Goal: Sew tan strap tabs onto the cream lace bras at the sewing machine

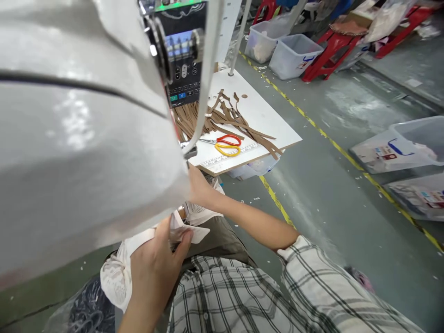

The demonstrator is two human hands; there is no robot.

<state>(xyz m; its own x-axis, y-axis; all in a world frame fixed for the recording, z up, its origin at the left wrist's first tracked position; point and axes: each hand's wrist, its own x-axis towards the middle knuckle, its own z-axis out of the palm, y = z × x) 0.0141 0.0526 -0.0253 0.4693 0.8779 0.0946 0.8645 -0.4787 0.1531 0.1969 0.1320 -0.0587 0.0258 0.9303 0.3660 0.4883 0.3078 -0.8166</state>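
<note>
Low in the view, my left hand (157, 256) is closed on white fabric, thumb and fingers pinching near its edge. A white lace part (116, 280) of that fabric bunches beside the wrist. By my thumb a flat white piece with a rounded corner (197, 234) sticks out; whether it is fabric or card I cannot make out. My right hand (199, 185) reaches behind the large white head of a sewing machine (86, 162), which hides its fingers. More white lace (204, 212) lies just below that hand, over my lap.
On the white tabletop (274, 120) are brown strips (225, 115), scissors with red and yellow handles (228, 145) and a clear ruler (215, 162). A control panel (183, 60) stands behind. Plastic bins (294, 55) and a red stool (326, 51) stand across the floor's yellow line.
</note>
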